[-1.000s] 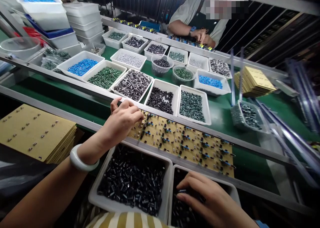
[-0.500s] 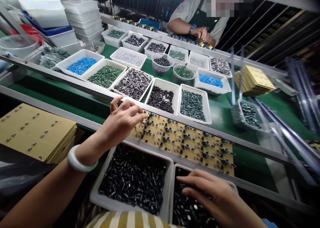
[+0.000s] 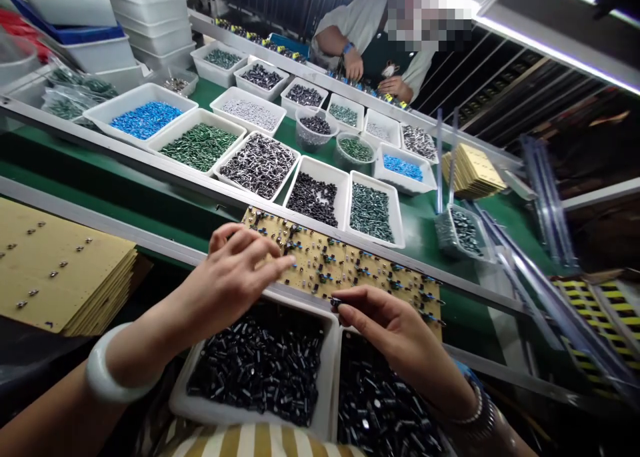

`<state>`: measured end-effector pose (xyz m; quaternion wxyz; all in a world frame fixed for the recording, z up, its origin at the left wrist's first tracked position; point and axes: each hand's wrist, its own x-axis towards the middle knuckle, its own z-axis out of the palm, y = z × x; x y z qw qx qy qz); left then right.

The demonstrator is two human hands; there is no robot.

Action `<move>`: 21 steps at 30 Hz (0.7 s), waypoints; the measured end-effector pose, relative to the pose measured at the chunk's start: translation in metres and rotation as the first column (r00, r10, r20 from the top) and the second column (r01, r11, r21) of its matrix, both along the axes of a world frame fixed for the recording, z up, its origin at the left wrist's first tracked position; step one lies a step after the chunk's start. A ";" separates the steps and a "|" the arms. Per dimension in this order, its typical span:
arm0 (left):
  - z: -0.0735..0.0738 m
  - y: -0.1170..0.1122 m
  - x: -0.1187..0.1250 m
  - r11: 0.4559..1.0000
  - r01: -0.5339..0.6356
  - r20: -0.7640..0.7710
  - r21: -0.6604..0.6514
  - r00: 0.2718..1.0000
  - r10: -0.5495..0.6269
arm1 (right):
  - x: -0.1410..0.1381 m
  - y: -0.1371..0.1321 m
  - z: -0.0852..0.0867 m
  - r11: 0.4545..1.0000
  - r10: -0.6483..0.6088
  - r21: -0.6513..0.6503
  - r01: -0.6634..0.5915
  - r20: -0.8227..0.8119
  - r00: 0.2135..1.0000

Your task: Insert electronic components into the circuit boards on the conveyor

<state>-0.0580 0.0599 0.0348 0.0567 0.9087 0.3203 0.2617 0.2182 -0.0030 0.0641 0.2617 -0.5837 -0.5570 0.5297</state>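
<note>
My left hand is over the left end of a tan circuit board crowded with small black, blue and silver parts. Its fingers are loosely bent and apart, and nothing shows between them. Thumb and forefinger of my right hand pinch a small black capacitor at the board's near edge. Below my hands sit a white tray of black capacitors and, to its right, a second heap of black capacitors, partly covered by my right forearm.
Across the green bench stand several trays, including blue parts, green parts and black parts. Metal rails run along it. Stacked tan boards lie at left. Opposite, a person's hands work over another row.
My right hand has come up from the right-hand capacitor tray to the board with a capacitor. The left hand has drawn slightly back from the board's parts. The view has shifted.
</note>
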 end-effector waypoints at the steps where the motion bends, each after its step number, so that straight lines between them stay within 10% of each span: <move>1: 0.001 -0.009 0.000 0.998 0.059 -0.008 -0.032 0.998 -0.059 | -0.002 0.002 0.000 1.000 0.009 0.014 -0.009 0.012 1.000; 6: -0.021 -0.057 0.009 0.908 0.349 -0.174 -0.231 0.904 -0.391 | -0.021 0.016 -0.002 0.969 0.099 0.209 -0.131 0.158 0.982; 14: -0.040 -0.071 0.014 0.925 0.339 -0.172 -0.170 0.914 -0.366 | -0.060 0.047 -0.010 0.675 0.219 0.538 -0.505 0.508 0.833; 21: -0.037 -0.074 0.015 0.930 0.336 -0.144 -0.150 0.923 -0.356 | -0.064 0.059 -0.005 0.503 0.193 0.428 -0.751 0.791 0.580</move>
